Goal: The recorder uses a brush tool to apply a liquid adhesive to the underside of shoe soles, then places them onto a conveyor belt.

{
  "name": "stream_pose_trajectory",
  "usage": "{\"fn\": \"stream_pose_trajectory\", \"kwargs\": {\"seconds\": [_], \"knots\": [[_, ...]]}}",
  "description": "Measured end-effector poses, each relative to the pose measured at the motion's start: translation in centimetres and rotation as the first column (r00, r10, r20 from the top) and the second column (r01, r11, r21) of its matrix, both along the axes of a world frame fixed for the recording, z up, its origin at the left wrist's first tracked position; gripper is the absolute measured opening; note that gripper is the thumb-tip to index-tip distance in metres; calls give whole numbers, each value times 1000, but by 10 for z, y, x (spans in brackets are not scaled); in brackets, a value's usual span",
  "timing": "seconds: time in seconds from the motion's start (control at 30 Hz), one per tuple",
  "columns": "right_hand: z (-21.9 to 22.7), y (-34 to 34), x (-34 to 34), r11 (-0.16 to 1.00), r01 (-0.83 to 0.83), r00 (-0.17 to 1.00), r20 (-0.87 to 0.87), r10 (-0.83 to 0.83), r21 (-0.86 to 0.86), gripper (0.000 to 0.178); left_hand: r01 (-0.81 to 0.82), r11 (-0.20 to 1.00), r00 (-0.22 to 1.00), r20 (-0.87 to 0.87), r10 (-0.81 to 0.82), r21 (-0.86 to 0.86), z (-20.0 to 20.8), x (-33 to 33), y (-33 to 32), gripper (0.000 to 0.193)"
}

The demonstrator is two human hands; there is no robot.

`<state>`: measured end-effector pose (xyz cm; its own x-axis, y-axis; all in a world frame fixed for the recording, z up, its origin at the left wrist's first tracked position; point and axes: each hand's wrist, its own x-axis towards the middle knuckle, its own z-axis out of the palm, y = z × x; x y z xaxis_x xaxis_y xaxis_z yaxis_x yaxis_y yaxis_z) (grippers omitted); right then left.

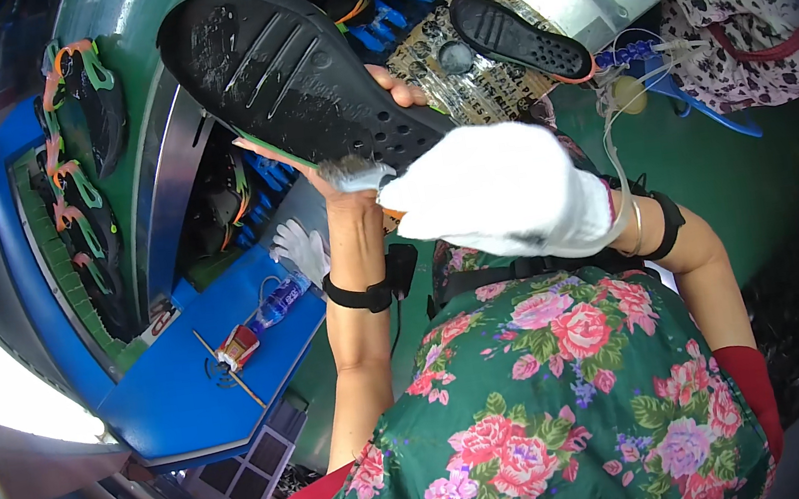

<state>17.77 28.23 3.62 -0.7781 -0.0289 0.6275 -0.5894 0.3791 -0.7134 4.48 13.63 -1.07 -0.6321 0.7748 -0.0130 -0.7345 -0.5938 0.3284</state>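
My left hand (395, 87) grips a large black shoe sole (281, 78), its fingertips curled over the sole's right edge and its thumb along the left. The grooved face, turned up, has wet-looking shiny patches toward its far end. My right hand (498, 194), in a white glove, is closed on a brush, whose pale bristles (355, 172) touch or nearly touch the sole's near part. The glove covers the brush's handle and the sole's near end. A smaller black sole (521, 37) with an orange edge lies on a printed cardboard piece (415, 64) beyond my hands.
Shoes with orange and green straps (90, 194) stand on the green belt at left. A blue ledge (173, 405) bears a plastic bottle (277, 301), a red container (238, 346) and a stick. A white glove (298, 248) lies nearby. Thin tubing and patterned cloth (744, 27) are at right.
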Motion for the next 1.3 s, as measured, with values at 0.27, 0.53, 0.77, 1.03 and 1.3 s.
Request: {"fn": "stream_pose_trajectory", "kwargs": {"seconds": [0.27,0.53,0.77,1.03,1.3], "knots": [[-12,-2,4,993,102,995,-1,-103,-52,22,25,1000,997,-72,-24,16,-5,-15,1,135],[-8,17,-2,995,51,997,59,-46,-82,25,43,999,982,-183,-46,-23,8,-23,1,123],[-14,23,-4,938,20,982,181,46,-346,22,92,995,976,-195,-96,-26,-6,-36,-5,126],[-13,21,0,906,92,949,310,46,-413,17,84,996,936,-343,-81,-4,-4,-47,-2,123],[-10,26,0,916,94,954,299,30,-391,15,18,999,911,-412,-5,27,7,-50,11,117]]}}
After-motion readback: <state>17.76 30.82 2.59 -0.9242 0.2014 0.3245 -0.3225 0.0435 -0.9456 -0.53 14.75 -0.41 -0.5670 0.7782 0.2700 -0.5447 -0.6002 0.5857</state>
